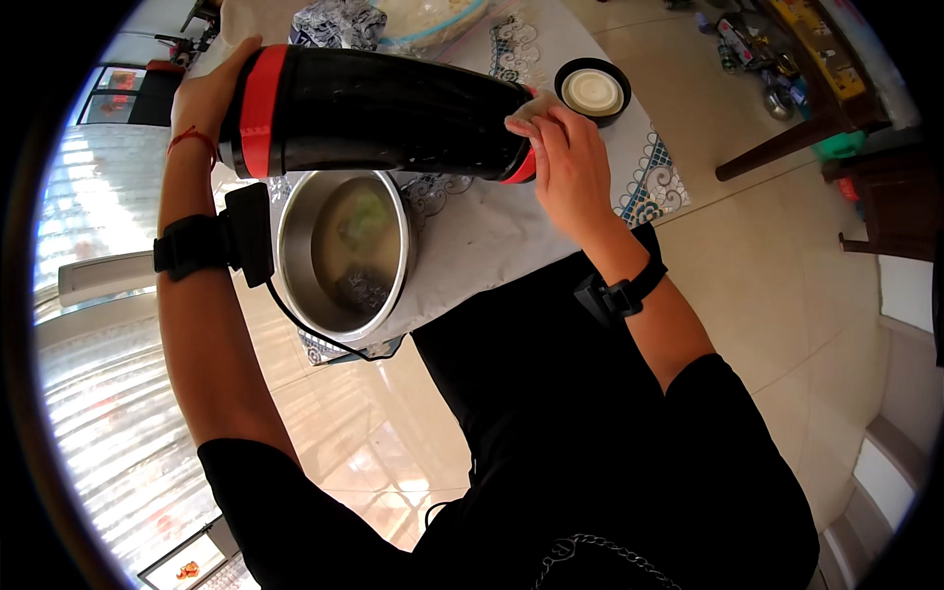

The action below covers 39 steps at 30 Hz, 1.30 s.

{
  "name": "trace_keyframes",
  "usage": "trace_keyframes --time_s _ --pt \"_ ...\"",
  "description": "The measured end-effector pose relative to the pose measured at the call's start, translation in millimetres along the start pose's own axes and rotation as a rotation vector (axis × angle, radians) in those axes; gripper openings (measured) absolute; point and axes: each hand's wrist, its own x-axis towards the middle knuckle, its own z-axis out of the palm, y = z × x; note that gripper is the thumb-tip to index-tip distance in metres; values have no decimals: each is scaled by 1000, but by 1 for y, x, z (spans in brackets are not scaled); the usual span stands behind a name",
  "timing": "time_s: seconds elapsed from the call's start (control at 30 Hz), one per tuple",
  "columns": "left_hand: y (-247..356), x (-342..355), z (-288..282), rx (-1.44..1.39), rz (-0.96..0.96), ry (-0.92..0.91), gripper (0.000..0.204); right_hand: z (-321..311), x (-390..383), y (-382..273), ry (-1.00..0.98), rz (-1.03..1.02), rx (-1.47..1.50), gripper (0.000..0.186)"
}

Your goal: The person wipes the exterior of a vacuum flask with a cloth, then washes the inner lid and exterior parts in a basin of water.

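My left hand [202,93] grips one end of a large black cylindrical flask [393,113] with red bands, held sideways over the table. My right hand [567,167] is at the other end, its fingers bent against the rim with something small and pale grey I cannot make out. Below the flask stands a metal pot [295,236] holding cloudy liquid, with pale green and dark shapes under the surface. A black round lid with a white centre [591,91] lies beside my right hand.
The table's grey patterned cloth [452,251] carries a printed bag [334,22] and a clear blue-rimmed container [428,20] at the back. A wooden table [787,138] with metal items beneath stands right, near dark wooden furniture [880,202]. Tiled floor [767,275] shows around.
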Motion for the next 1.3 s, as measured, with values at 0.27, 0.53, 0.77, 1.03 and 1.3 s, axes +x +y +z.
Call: trace_keyframes --time_s 0.27,0.53,0.77,1.03,1.3 --pt "19 -10 1 106 -28 10 93 10 11 10 -43 47 -43 15" --pt "10 14 -2 58 -22 3 96 -8 -18 -11 -126 -43 -183 31" --pt "-7 23 -3 134 -21 44 93 -37 -41 20 -47 505 276 24" --pt "-9 12 3 61 5 -25 88 -12 9 22 117 964 759 47" --pt "0 5 -9 125 145 -14 90 -12 -6 20 -149 332 8 57"
